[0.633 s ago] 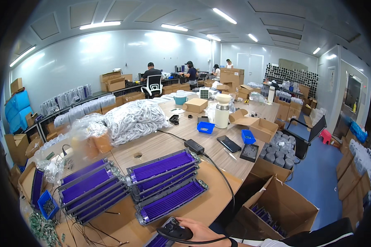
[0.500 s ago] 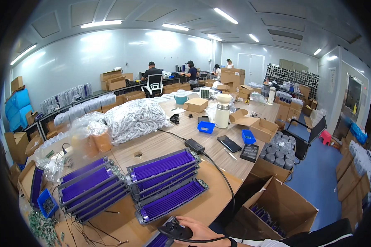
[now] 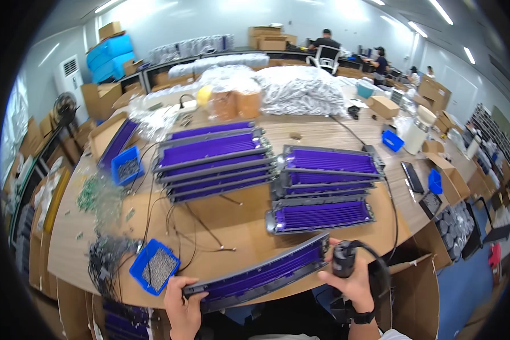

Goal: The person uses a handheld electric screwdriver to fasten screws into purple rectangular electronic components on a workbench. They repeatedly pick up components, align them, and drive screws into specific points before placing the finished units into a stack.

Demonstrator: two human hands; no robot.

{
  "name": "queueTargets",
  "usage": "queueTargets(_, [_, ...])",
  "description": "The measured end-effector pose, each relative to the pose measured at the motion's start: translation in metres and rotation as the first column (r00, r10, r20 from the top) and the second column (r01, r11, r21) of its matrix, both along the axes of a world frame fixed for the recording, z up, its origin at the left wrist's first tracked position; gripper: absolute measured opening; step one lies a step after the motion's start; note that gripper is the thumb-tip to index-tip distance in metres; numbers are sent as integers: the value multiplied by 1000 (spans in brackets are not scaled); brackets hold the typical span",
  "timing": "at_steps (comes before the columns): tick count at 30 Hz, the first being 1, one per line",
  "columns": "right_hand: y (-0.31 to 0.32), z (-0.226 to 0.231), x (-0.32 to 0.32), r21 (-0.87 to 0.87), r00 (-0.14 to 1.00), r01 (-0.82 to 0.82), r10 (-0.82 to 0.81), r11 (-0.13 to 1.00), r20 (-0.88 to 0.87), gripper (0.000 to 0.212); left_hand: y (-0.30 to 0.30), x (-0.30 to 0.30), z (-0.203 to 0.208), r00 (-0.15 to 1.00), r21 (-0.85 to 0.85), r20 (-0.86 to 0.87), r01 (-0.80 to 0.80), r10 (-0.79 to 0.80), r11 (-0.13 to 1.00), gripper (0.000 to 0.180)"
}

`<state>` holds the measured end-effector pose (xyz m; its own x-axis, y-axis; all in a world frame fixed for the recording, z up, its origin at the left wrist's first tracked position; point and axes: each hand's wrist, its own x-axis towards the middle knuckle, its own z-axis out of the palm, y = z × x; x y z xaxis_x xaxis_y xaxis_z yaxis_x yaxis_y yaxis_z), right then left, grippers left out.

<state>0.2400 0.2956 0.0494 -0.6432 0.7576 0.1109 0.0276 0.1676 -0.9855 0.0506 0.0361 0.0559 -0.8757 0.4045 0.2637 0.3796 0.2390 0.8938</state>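
Left hand (image 3: 183,307) entered; grips panel (image 3: 266,276)

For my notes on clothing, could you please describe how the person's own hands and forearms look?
The left hand and right hand are bare, without gloves. A black wristband, possibly a watch, sits on the right wrist. White cloth, perhaps a sleeve edge, shows beside that forearm.

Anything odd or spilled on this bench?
Yes, on the left of the table: small green boards lie strewn, uncontained, and black wires tangle at the near edge, some apparently hanging over. The held purple panel shows no clear damage.
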Motion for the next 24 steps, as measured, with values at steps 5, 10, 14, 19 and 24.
queueTargets(5, [0,17,11,-104,988,-36,20,994,-153,75,-3,-9,12,990,16,-137,26,-24,1000,25])
queueTargets(10, [18,6,23,-93,960,-7,-20,996,-280,48,1,-26,58,994,15,-94,50,-48,999,25])
queueTargets(14, [27,12,32,-89,972,52,-71,995,-226,49,13,-52,111,998,4,-36,59,-59,998,23])
queueTargets(19, [42,22,48,-14,997,75,-75,997,-27,44,26,-113,143,986,-55,-163,34,-43,998,19])
queueTargets(24, [58,20,52,-18,992,109,-107,994,66,37,38,-192,150,986,-40,-84,141,-144,989,18])
